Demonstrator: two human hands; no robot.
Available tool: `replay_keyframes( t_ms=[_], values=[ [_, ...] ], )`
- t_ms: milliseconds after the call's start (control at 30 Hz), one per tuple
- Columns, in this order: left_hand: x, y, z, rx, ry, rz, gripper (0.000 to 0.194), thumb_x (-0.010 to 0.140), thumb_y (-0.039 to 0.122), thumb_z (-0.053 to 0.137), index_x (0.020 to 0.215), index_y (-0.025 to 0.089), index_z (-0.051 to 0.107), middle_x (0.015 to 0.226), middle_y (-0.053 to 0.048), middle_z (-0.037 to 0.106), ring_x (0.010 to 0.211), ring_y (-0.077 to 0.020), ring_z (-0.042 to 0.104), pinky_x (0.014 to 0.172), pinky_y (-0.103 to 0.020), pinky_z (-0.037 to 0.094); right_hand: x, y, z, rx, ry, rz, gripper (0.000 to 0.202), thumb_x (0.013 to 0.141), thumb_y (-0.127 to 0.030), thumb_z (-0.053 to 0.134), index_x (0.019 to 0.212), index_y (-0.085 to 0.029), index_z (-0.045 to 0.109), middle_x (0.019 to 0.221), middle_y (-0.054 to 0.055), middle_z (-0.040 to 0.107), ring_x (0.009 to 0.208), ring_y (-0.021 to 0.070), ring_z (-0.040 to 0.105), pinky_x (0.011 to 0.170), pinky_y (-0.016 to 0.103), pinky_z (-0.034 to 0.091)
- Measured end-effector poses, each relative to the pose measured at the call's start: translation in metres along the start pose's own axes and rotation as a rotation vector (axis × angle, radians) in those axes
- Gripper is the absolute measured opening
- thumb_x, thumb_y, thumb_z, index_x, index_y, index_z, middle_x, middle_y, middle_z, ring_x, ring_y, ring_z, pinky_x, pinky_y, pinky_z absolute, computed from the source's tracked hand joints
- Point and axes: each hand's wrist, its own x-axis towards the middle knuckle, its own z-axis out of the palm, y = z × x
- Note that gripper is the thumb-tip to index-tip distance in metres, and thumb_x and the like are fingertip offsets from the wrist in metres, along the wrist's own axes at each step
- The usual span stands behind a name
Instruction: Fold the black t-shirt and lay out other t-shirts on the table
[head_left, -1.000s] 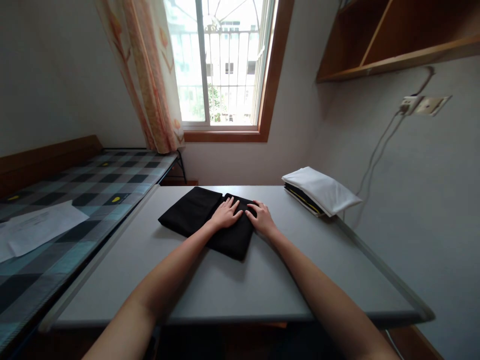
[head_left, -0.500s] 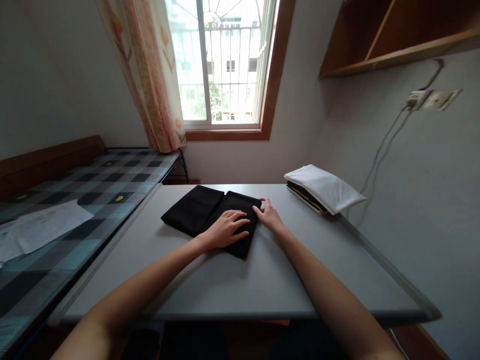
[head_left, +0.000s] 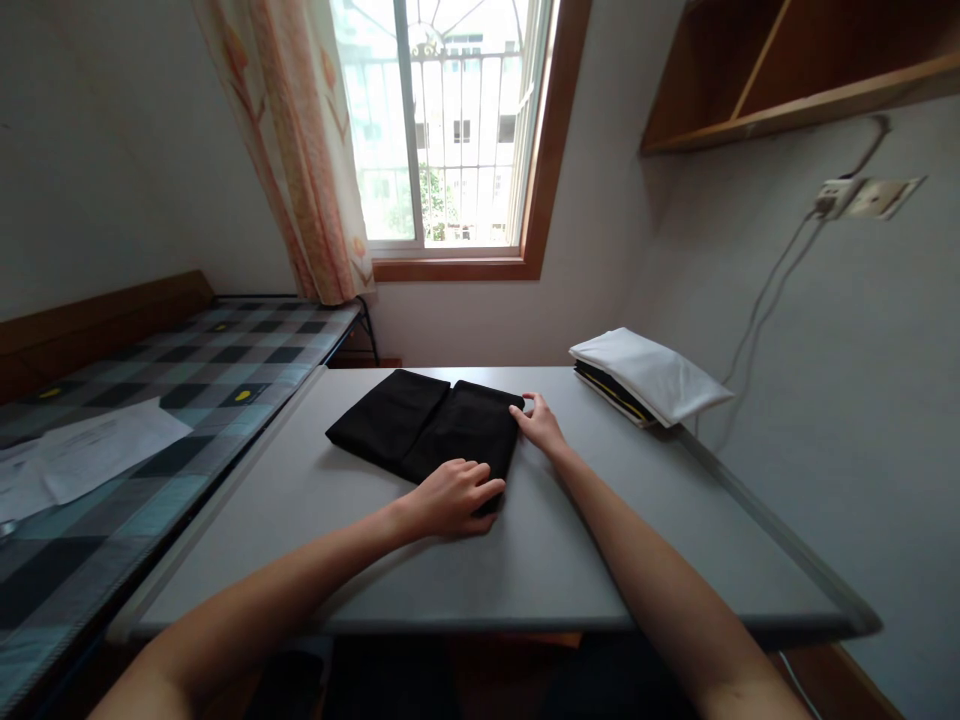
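Observation:
A folded black cloth garment lies flat on the white table, with a crease running across its middle. My left hand is at its near right corner, fingers curled over the fabric and thumb low beside the edge. At the far right corner, my right hand has the edge between thumb and fingers. The exact kind of garment cannot be made out.
To the right, a stack of folded white and dark fabric sits by the table's edge. A bed with a checked mattress and papers stands on the left. A shelf and a plugged-in cable are on the right wall.
My left hand has slid from the top of the black garment toward me to its near right corner, and its fingers have curled. My right hand stays at the far right corner.

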Motion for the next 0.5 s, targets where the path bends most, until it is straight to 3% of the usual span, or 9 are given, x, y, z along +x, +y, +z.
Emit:
replay_keyframes(
  t_ms=[167,300,400,500],
  values=[
    [0.001,0.001,-0.002,0.094,-0.032,0.077,0.025,0.090,0.030,0.052,0.115,0.026,0.057,0.089,-0.004,0.055,0.071,-0.0170,0.054,0.064,-0.029,0.041,-0.001,0.001,0.000,-0.071,-0.022,-0.087,0.048,0.088,-0.043,0.052,0.132,-0.024,0.050,0.077,0.002,0.066,0.084,0.0230,0.063,0.083,0.037,0.044],
    [0.000,0.001,-0.004,0.091,-0.039,0.052,0.010,0.090,0.032,0.054,0.091,0.024,0.061,0.091,-0.005,0.054,0.074,-0.0169,0.052,0.065,-0.029,0.040,0.000,0.006,-0.001,-0.226,-0.005,-0.173,0.045,0.093,-0.048,0.041,0.131,-0.030,0.056,0.100,0.009,0.068,0.104,0.0310,0.057,0.094,0.050,0.039],
    [-0.002,0.002,-0.005,0.091,-0.006,-0.004,0.016,0.091,0.034,0.051,0.088,0.022,0.061,0.091,-0.006,0.054,0.076,-0.0177,0.053,0.066,-0.030,0.040,0.005,0.014,0.000,-0.232,0.024,-0.199,0.041,0.095,-0.038,0.036,0.125,-0.030,0.063,0.121,0.011,0.061,0.112,0.0312,0.053,0.095,0.049,0.039],
    [-0.005,0.000,-0.006,0.116,0.019,-0.027,0.014,0.092,0.027,0.049,0.100,0.024,0.061,0.093,-0.006,0.055,0.077,-0.0184,0.054,0.066,-0.031,0.042,0.013,0.024,0.002,-0.154,0.033,-0.273,0.045,0.090,-0.021,0.037,0.128,-0.028,0.061,0.128,0.008,0.060,0.115,0.0266,0.052,0.099,0.044,0.040]
  ],
)
